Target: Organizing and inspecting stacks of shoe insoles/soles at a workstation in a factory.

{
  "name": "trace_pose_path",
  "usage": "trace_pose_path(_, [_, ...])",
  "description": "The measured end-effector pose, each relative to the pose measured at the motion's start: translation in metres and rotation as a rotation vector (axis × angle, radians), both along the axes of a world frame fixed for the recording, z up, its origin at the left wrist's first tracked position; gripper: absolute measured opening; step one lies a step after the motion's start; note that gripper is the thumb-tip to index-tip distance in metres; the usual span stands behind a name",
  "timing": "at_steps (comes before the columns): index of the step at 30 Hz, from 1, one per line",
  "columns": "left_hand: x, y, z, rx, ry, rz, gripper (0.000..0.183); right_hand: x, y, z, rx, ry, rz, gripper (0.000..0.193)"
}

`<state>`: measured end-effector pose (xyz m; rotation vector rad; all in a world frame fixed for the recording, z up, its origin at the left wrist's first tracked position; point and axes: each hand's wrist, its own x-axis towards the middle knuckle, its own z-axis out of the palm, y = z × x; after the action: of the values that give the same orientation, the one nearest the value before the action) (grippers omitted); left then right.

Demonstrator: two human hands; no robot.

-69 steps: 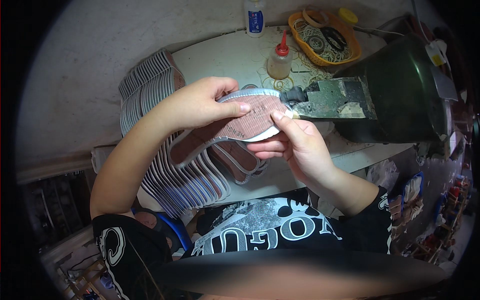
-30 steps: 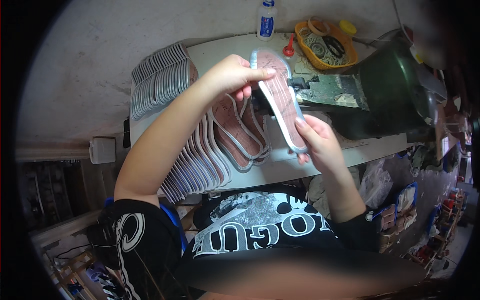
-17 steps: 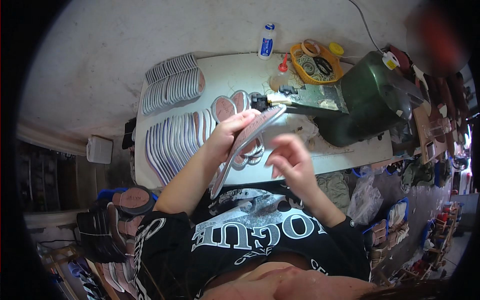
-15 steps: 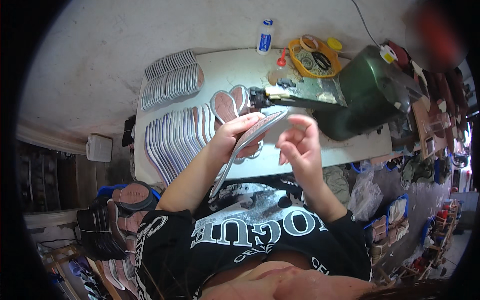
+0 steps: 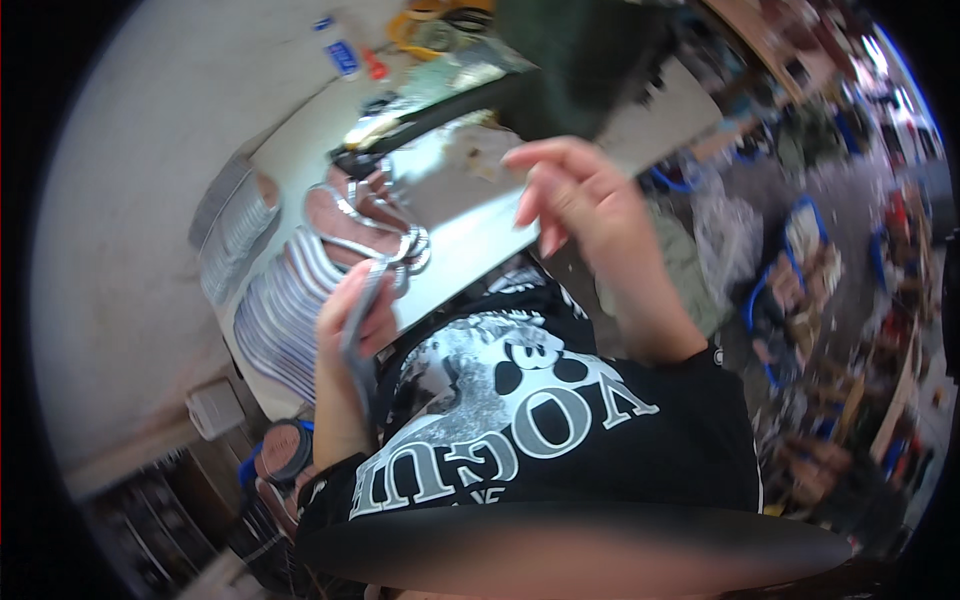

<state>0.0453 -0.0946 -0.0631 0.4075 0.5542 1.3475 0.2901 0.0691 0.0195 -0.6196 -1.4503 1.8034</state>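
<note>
One sole (image 5: 358,325) sits on its edge in my left hand (image 5: 350,310), pinched tight down near my shirt (image 5: 520,420), while my right hand (image 5: 580,195) hangs open over the table (image 5: 470,225), so I should keep that grip firm and steady.
</note>
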Motion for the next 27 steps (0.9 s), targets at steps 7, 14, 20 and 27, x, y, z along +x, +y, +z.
trace_pose_path(7, [-0.04, 0.0, -0.001, 0.112, -0.006, 0.105, 0.02, 0.118, 0.032, -0.007, 0.005, 0.383, -0.526, 0.024])
trace_pose_path(14, [-0.042, 0.009, 0.025, -0.041, 0.302, 0.551, 0.028, 0.071, 0.024, -0.047, -0.217, 0.08, -0.09, 0.026])
trace_pose_path(20, [-0.036, 0.047, 0.008, -0.303, 0.242, 1.092, 0.033, -0.037, -0.035, -0.099, 0.15, -0.096, 0.434, 0.031])
trace_pose_path(27, [-0.049, -0.003, -0.038, -0.295, 0.679, 1.18, 0.031, -0.108, -0.043, -0.106, -0.187, -0.203, 0.783, 0.016])
